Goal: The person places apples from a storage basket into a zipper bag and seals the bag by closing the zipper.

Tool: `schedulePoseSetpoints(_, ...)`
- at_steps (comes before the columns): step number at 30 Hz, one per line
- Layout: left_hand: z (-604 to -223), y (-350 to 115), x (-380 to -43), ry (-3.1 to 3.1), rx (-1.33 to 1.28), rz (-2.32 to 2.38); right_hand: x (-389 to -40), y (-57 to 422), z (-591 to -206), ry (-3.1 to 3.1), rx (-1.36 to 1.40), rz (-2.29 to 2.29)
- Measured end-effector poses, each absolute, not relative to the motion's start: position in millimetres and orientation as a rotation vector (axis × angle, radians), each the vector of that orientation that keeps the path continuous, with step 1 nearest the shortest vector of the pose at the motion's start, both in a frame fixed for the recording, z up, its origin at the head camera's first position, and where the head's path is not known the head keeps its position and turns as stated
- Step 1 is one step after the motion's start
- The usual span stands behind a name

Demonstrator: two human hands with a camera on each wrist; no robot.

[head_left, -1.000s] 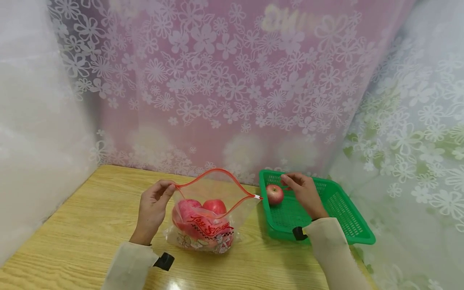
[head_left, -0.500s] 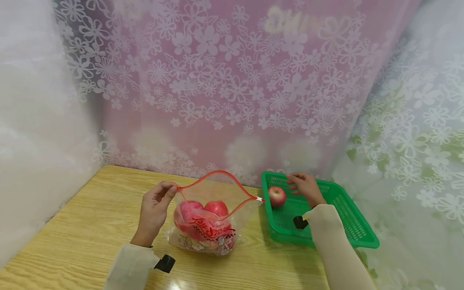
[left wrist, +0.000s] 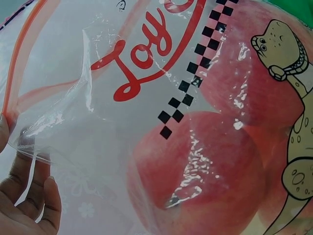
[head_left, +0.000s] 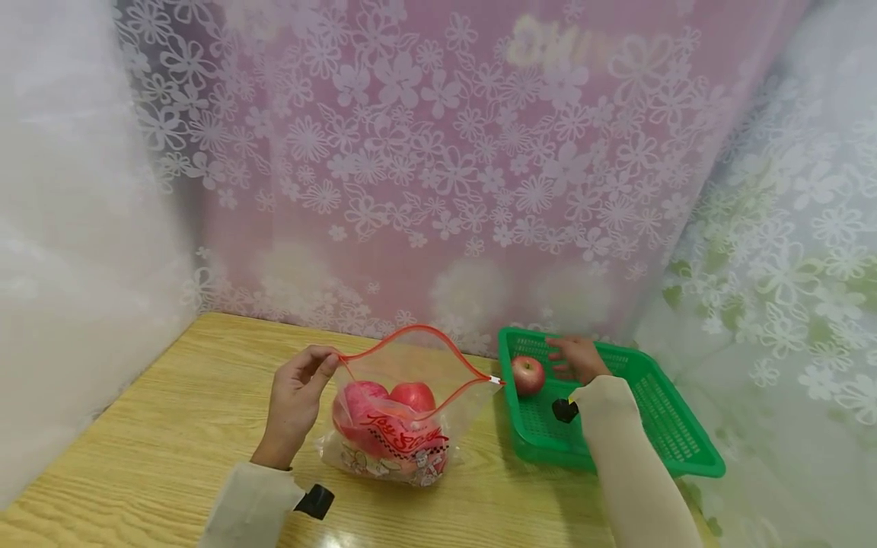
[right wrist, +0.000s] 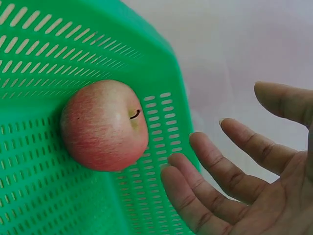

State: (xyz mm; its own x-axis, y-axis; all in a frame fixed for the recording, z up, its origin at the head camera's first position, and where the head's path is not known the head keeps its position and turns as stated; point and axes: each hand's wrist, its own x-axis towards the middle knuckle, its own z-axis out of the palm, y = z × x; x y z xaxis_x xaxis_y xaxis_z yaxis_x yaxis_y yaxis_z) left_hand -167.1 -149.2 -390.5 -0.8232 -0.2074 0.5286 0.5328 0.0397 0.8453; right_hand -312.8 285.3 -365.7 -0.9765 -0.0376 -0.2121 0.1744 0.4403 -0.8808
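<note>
My left hand (head_left: 293,399) pinches the left corner of a clear zip bag (head_left: 390,441) between thumb and finger, and the bag's red-edged mouth gapes. Inside the bag lie several red apples (left wrist: 195,171), seen through printed plastic with red lettering. In the right wrist view a single red-yellow apple (right wrist: 105,127) sits in a corner of the green plastic basket (right wrist: 176,73). My right hand (head_left: 578,359) is over the back part of that basket, to the right of the apple. Its fingers (right wrist: 230,178) are spread, hold nothing and stay apart from the apple.
The wooden table (head_left: 171,426) carries the bag and, to its right, the basket. A white zip slider (head_left: 495,380) on the bag's right end is close to the basket's left rim. A flowered pink curtain (head_left: 438,190) stands behind the table, with pale sheets at both sides.
My right hand has moved back and slightly right over the basket, and its fingers have spread. The left hand keeps its pinch on the bag. The whole view has shifted slightly.
</note>
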Motion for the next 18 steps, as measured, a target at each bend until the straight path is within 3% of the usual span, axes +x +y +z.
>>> schedulePoseSetpoints(12, -390.5, -147.5, -165.5, -1.781, -0.35, -1.831, -329.4, 291.7, -391.0, 2.385, 0.38, -1.614)
schedulePoseSetpoints(18, -390.1, -147.8, -164.9, -1.791, -0.337, -1.819, -330.6, 289.8, -399.7, 2.389, 0.332, -1.579)
